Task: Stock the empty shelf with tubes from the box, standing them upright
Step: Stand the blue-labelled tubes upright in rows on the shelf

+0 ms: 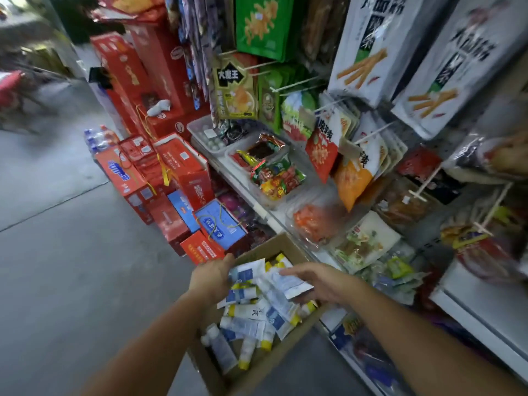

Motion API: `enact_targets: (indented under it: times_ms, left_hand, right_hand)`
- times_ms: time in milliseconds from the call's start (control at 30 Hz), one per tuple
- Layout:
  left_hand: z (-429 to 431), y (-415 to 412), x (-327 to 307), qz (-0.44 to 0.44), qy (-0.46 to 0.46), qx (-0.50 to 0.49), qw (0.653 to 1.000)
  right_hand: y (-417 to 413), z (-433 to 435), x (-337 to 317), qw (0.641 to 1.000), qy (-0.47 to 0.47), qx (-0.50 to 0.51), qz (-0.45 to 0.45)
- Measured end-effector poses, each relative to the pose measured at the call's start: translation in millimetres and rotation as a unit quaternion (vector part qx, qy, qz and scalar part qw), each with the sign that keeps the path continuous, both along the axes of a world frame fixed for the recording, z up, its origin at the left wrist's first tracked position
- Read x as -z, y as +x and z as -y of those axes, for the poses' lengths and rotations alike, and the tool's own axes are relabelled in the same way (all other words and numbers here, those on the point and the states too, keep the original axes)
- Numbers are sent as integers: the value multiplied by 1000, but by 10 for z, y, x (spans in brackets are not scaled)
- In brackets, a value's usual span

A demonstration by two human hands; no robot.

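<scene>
Down at the near middle, the cardboard box (pixel 285 242) is well filled with tubes (pixel 248 324) lying jumbled, so stocking looks barely begun. The right hand (pixel 320 284) has its grip clamped on one white tube (pixel 291 284). The left hand (pixel 211 277) reaches among the tubes, its fingers hidden, so I cannot tell its grip. No upright tubes show on the white shelf (pixel 485 307) at the right.
</scene>
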State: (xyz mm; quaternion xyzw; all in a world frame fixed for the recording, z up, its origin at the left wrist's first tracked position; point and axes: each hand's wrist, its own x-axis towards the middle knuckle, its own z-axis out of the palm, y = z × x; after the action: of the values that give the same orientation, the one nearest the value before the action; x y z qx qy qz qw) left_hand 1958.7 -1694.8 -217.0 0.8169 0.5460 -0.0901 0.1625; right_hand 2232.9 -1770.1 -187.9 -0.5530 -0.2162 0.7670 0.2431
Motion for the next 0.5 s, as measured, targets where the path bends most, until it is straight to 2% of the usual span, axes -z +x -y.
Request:
enact_targets:
  times_ms: [67, 133, 267, 400, 500]
  left_hand:
    - [29, 106, -188, 41, -9, -19, 999]
    - [68, 235, -380, 87, -18, -32, 996]
    - [155, 563, -871, 203, -18, -75, 976]
    - [250, 983, -1320, 303, -21, -74, 950]
    - [371, 1314, -1580, 370, -25, -60, 927]
  right_hand:
    - [190, 85, -233, 998, 14, 42, -38]
    - [362, 174, -485, 998, 43, 42, -14]
    - [679, 376, -1000, 986, 166, 22, -6]
    - [925, 620, -1423, 961, 240, 92, 104]
    - [1152, 792, -1585, 935, 248, 146, 209]
